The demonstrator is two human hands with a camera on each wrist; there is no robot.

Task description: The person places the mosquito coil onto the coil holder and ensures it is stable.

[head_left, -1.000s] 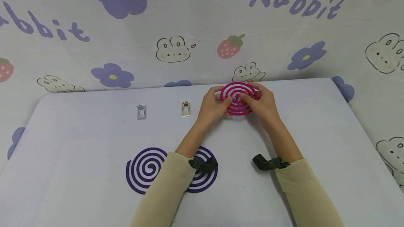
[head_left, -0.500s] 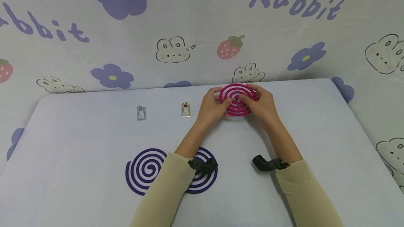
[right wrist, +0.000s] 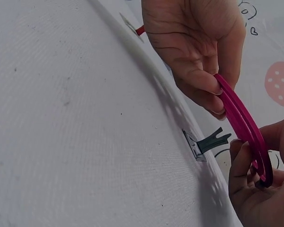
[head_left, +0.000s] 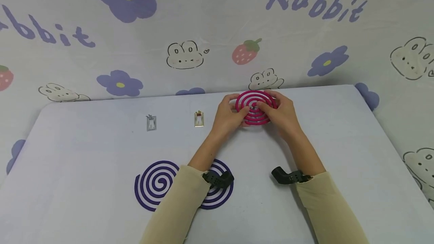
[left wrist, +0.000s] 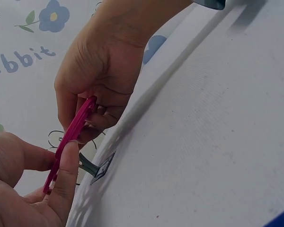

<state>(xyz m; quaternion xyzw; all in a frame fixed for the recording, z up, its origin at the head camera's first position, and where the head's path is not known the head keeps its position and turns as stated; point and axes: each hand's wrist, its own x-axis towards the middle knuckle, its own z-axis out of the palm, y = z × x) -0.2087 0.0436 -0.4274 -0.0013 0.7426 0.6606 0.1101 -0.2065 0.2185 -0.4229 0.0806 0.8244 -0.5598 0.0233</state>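
Observation:
A pink mosquito coil (head_left: 256,122) is held between both hands at the back of the table. My left hand (head_left: 226,116) grips its left side and my right hand (head_left: 282,113) its right side, thumbs on the top face near the centre, other fingers behind or under the rim. Both wrist views show the coil edge-on and tilted, raised off the table. Close beneath it stands a small dark green metal coil stand (right wrist: 212,143), its forked prong pointing up towards the coil. From the head view that stand is mostly hidden by the coil.
To the left lie a silver coil stand (head_left: 148,123) and a gold one with a red prong (head_left: 199,114). Two purple coils, the left coil (head_left: 162,182) and the right coil (head_left: 208,208), lie nearer, partly covered by the left forearm. A patterned curtain (head_left: 217,18) hangs behind the table.
Both hands keep their hold on the pink coil and stay almost in place. The coil's far edge has dipped very slightly, and the head view has shifted a little.

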